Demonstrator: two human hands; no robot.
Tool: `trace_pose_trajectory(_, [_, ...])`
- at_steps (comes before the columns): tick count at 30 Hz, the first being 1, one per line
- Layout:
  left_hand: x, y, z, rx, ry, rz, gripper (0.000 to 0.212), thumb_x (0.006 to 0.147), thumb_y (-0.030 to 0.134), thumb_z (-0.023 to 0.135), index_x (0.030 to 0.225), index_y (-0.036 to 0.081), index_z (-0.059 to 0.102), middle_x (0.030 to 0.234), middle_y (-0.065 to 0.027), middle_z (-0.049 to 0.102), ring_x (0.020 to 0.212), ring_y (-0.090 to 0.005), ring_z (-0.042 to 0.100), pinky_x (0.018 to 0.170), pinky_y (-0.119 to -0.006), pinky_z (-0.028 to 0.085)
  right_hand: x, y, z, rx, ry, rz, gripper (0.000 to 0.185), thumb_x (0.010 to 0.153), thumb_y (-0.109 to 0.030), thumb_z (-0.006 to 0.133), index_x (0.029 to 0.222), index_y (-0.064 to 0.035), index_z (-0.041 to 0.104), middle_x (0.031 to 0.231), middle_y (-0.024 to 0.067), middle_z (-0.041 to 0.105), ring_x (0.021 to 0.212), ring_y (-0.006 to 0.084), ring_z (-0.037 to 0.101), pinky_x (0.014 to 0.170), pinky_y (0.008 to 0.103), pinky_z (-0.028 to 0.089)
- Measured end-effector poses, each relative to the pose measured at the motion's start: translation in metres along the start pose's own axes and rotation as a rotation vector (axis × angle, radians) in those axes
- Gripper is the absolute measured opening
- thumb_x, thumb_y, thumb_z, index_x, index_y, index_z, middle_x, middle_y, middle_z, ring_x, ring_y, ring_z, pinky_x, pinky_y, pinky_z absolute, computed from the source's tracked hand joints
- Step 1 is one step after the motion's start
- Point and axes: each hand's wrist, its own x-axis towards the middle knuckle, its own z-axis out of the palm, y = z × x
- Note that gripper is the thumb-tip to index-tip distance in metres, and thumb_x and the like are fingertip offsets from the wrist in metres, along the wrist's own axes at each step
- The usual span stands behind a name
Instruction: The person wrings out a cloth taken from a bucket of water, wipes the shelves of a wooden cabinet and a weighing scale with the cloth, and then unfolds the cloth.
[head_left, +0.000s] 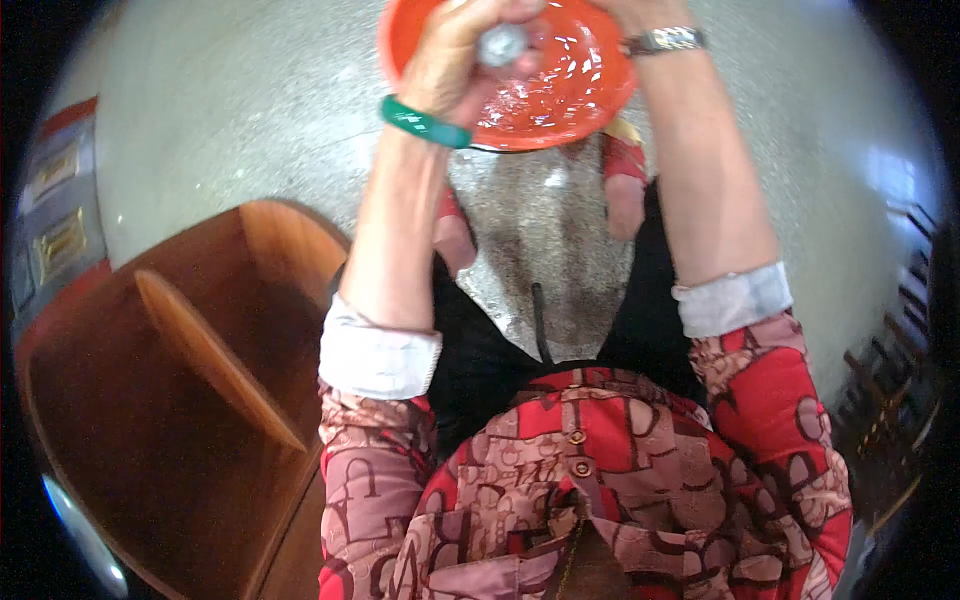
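Observation:
A red-orange plastic basin with what looks like water in it sits before me at the top of the view, its far side cut off. Over the basin, my left hand, with a green wristband above it, has its fingers curled around a small silvery round object, too blurred to name. At the top edge, by the basin's right rim, only the wrist and the back part of my right hand show, below a metal-banded watch. Its fingers are out of the frame, so what they hold or touch is hidden.
A curved brown wooden piece of furniture with a raised divider stands at my left. My feet, in red footwear, rest on the grey speckled floor just nearer than the basin. Dark slatted furniture lines the right rim.

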Motion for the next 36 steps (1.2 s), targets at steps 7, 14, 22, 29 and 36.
trace_pose_trajectory(7, [0.012, -0.013, 0.002, -0.614, -0.492, -0.214, 0.025, 0.075, 0.014, 0.062, 0.093, 0.0, 0.051, 0.076, -0.0123, 0.057, 0.064, -0.0225, 0.058, 0.051, -0.032, 0.044, 0.002, -0.009, 0.007, -0.089, -0.5, 0.079, 0.048, 0.086, -0.017, 0.057, 0.123, 0.0038, 0.037, 0.082, 0.0145, 0.063, 0.067, 0.0188, 0.064, 0.058, 0.0253, 0.056])
trace_pose_trajectory(14, [-0.006, 0.002, 0.0, 0.051, -0.061, -0.114, 0.013, 0.07, 0.008, 0.064, 0.073, 0.001, 0.054, 0.061, -0.0057, 0.053, 0.048, -0.0118, 0.049, 0.042, -0.025, 0.039, -0.004, -0.004, 0.035, -0.341, -0.227, 0.062, 0.031, 0.086, -0.014, 0.052, 0.116, -0.0035, 0.05, 0.064, 0.0079, 0.06, 0.053, 0.0154, 0.059, 0.045, 0.0246, 0.048])
trace_pose_trajectory(22, [0.001, -0.008, -0.005, 0.751, 0.523, 0.163, 0.04, 0.06, 0.017, 0.067, 0.086, -0.006, 0.049, 0.074, -0.0163, 0.061, 0.068, -0.024, 0.061, 0.06, -0.033, 0.049, 0.022, 0.04, 0.005, -0.785, 0.27, -0.166, 0.034, 0.089, -0.025, 0.053, 0.116, -0.0045, 0.054, 0.083, 0.0068, 0.064, 0.065, 0.0078, 0.057, 0.055, 0.0208, 0.047])
trace_pose_trajectory(29, [-0.004, -0.017, -0.039, 0.68, 0.544, 0.447, 0.044, 0.063, 0.012, 0.066, 0.095, -0.002, 0.04, 0.08, -0.0175, 0.059, 0.075, -0.0286, 0.061, 0.066, -0.038, 0.049, 0.012, 0.046, 0.008, -0.924, -0.136, -0.058, 0.04, 0.089, -0.035, 0.052, 0.114, -0.0031, 0.055, 0.1, 0.0018, 0.058, 0.089, 0.009, 0.052, 0.079, 0.0241, 0.044])
trace_pose_trajectory(36, [-0.063, -0.021, -0.049, 0.824, 0.601, 0.283, 0.056, 0.076, 0.01, 0.066, 0.124, -0.002, 0.039, 0.113, -0.0136, 0.052, 0.101, -0.0234, 0.053, 0.084, -0.035, 0.046, 0.004, 0.106, -0.007, -0.892, -0.023, -0.24, 0.017, 0.084, -0.012, 0.049, 0.09, -0.0074, 0.064, 0.088, 0.0099, 0.063, 0.085, 0.0224, 0.06, 0.076, 0.0336, 0.049])
